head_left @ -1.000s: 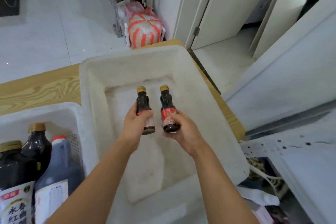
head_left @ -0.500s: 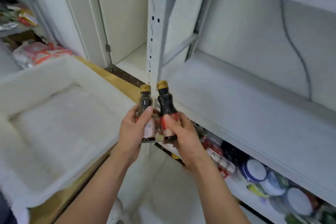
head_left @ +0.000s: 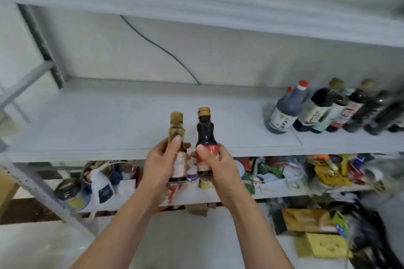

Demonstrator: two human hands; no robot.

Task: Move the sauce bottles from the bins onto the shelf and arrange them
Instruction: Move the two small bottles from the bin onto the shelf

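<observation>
My left hand [head_left: 162, 162] grips a small sauce bottle [head_left: 177, 131] with a gold cap and a pale label. My right hand [head_left: 215, 165] grips a second small dark sauce bottle [head_left: 205, 129] with a gold cap and a red label. Both bottles are upright, side by side, held in front of the grey shelf [head_left: 113, 124] at its front edge. A row of larger dark sauce bottles [head_left: 323, 109] stands on the shelf at the right. The bins are out of view.
The lower shelf [head_left: 284, 185] is crowded with packets, jars and bottles. Boxes and bags [head_left: 317, 233] lie on the floor at the right. A slanted metal upright [head_left: 41, 194] runs at the left. A dark cable [head_left: 161, 48] hangs on the back wall.
The view has swung from the white bin to face the shelf. Both hands still hold their bottles, which are now in front of the middle shelf.
</observation>
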